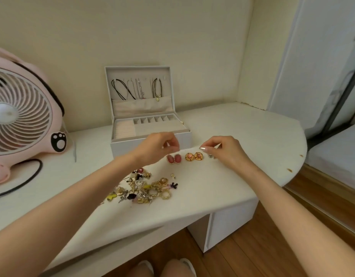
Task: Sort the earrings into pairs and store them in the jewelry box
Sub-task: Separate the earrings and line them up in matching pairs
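Note:
A white jewelry box (180, 139) stands open at the back of the desk, with necklaces hung inside its lid. In front of it lie two pink oval earrings (174, 158) side by side, then two round gold earrings with pink centres (194, 156). A small silver earring (211, 156) lies under my right hand (225, 151), whose fingers are curled just above it. My left hand (158, 145) hovers over the pink pair with fingertips curled together; I cannot see anything held. A heap of mixed earrings (146, 187) lies nearer to me.
A pink desk fan (23, 114) stands at the left with its black cable (27, 179) looped on the white desk (242, 126). The desk's rounded right edge drops to a wooden floor (252, 252). My knees show below the front edge.

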{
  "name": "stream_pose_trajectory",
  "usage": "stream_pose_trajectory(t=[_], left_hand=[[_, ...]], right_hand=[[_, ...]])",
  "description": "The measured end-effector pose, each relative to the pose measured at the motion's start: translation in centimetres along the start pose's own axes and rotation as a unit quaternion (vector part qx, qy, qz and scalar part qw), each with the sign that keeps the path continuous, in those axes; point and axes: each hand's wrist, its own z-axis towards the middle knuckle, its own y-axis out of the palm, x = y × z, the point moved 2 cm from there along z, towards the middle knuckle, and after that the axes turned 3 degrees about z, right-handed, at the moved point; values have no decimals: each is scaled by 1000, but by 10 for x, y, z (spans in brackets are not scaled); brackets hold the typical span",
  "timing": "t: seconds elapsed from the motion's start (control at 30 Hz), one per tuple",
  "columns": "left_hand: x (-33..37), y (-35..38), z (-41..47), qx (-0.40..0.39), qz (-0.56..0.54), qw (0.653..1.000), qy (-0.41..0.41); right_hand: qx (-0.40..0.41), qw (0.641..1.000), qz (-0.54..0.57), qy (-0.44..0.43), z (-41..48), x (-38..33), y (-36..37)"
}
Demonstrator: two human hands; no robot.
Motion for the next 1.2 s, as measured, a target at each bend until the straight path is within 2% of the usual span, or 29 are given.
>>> stream_pose_trajectory(t=[0.13, 0.27, 0.43, 0.6, 0.73, 0.97, 1.13, 1.2], left_hand=[[-21, -21, -39, 28, -15, 999, -23], [-48, -31, -71, 119, -32, 991, -58], [-71, -28, -92, 205, -66, 973, -84], [-82, -28, -99, 260, -53, 961, -79], [-88, -26, -100, 248, 9, 967, -59], [-86, -24, -97, 235, 52, 970, -33], [-85, -23, -98, 232, 58, 971, -26], [-85, -22, -98, 228, 57, 972, -25]], right_hand=[[-57, 998, 12, -21, -21, -28, 24], [-111, 992, 30, -58, -45, -47, 46], [-154, 983, -33, -100, -59, -60, 69], [-159, 976, -109, -106, -58, -69, 86], [-149, 975, -133, -100, -58, -72, 94], [-112, 988, -59, -94, -54, -65, 85], [-221, 973, -28, -59, -57, -63, 72], [-238, 969, -33, -47, -59, -60, 71]])
